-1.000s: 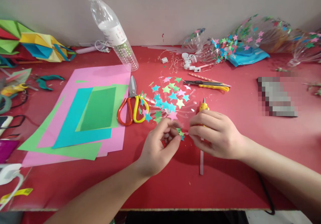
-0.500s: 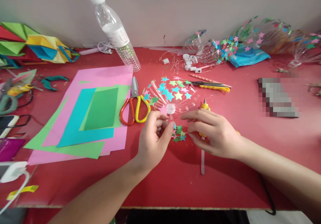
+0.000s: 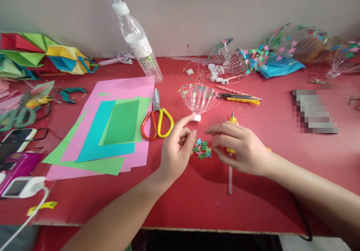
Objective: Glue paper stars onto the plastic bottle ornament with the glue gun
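The cut plastic bottle top (image 3: 200, 99) has its thin clear strips fanned out above a white cap (image 3: 197, 117), with small stars near the strip ends. My left hand (image 3: 178, 150) is open in front of it, its index fingertip reaching the cap's edge; whether it touches, I cannot tell. Between my hands lies a small pile of paper stars (image 3: 203, 149) in green, blue and pink. My right hand (image 3: 243, 148) is open, fingers loosely bent and apart, above a yellow glue gun (image 3: 231, 151) it partly covers. A glue stick (image 3: 230, 180) protrudes toward me.
Red-and-yellow-handled scissors (image 3: 156, 121) lie beside stacked coloured paper (image 3: 120, 121). A yellow cutter (image 3: 242, 100) is beyond the glue gun. A tall clear bottle (image 3: 140, 45) stands near the wall. Other star-covered plastic pieces (image 3: 254, 58) line the back right. Phones and cables crowd the left.
The plastic bottle top has tipped from facing me with its stars to standing with its strips upward, cap below. My left index finger has straightened. The view has shifted slightly left.
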`<state>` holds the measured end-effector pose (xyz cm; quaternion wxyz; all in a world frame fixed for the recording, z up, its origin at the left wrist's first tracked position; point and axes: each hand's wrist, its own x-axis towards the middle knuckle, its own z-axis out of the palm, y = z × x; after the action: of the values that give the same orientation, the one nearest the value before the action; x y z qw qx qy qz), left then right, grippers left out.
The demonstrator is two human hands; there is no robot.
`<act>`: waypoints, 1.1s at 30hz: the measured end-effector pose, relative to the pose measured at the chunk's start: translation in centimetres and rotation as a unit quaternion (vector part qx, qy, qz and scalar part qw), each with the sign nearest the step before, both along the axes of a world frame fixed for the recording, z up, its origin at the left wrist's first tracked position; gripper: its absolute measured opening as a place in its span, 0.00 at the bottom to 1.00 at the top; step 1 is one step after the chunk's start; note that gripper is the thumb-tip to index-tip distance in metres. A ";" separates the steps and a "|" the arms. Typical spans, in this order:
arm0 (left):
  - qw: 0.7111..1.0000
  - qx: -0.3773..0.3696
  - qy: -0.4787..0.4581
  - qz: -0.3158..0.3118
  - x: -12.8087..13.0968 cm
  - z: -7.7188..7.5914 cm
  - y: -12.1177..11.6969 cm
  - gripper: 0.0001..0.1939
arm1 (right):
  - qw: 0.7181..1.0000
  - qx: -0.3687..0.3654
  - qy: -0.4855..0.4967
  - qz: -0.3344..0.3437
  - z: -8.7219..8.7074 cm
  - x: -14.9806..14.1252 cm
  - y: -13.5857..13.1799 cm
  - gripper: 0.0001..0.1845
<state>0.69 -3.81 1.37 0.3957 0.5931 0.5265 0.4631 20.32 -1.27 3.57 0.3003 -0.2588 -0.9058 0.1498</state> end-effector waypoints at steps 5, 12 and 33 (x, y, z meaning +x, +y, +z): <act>0.995 0.051 0.088 0.003 -0.7 0.0 1.7 0.08 | 0.997 -0.043 0.048 -0.035 1.6 0.7 0.9 0.04; 0.982 0.075 0.152 0.082 -2.6 0.4 5.0 0.05 | 0.994 -0.070 0.071 -0.047 1.8 1.4 1.5 0.04; 0.961 -0.052 0.263 0.066 -1.2 -1.5 6.9 0.12 | 0.976 -0.151 0.146 -0.062 2.8 -0.8 2.5 0.05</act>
<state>-0.48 3.07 -0.12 0.2420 0.6365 0.6732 0.2883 19.51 1.20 6.34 0.3957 -0.3316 -0.8014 0.3020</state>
